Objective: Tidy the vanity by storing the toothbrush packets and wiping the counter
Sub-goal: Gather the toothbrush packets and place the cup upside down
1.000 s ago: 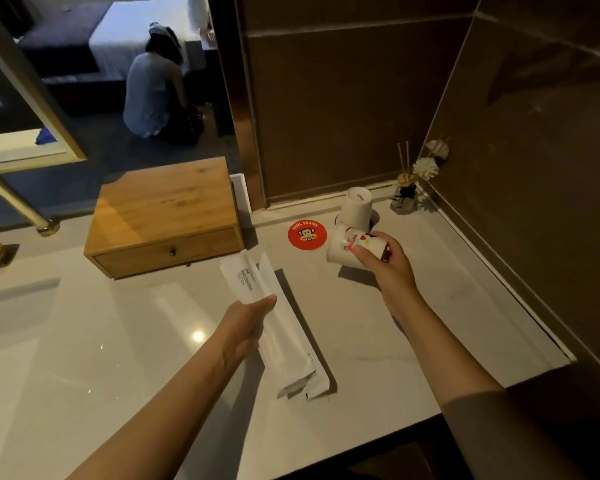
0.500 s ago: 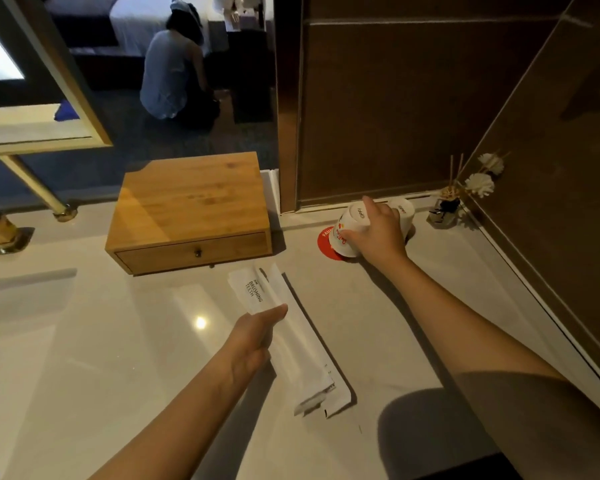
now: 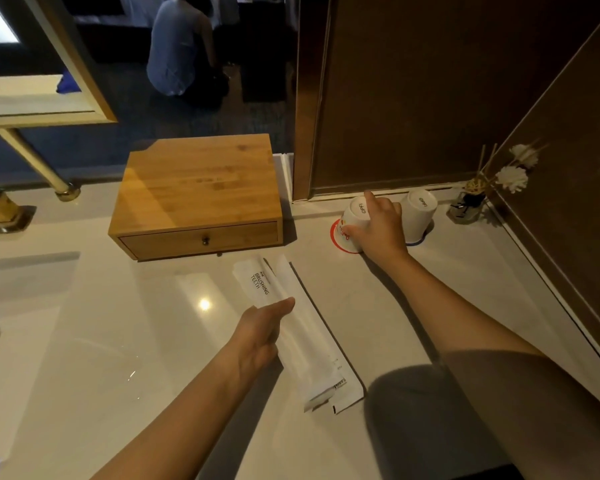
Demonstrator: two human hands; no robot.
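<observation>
My left hand [image 3: 262, 332] grips white toothbrush packets [image 3: 302, 344] marked "BRUSHING TEETH", held just above the pale marble counter [image 3: 118, 341]. My right hand [image 3: 380, 226] is wrapped around an upside-down white cup [image 3: 354, 216] that sits on a red round coaster [image 3: 336, 237] near the back wall. A second inverted white cup [image 3: 418, 213] stands just to its right on another coaster. A wooden drawer box [image 3: 198, 195] with a small knob, its drawer closed, sits at the back of the counter.
A reed diffuser with white flowers [image 3: 475, 199] stands in the back right corner. A sink basin [image 3: 0, 306] and gold faucet [image 3: 4, 209] lie at the left. Dark wall panels close off the back and right. A person crouches in the room beyond the glass.
My right hand carried the tilted cup back to the red coaster and set it upside down beside the other cup. My left hand kept hold of the packets.
</observation>
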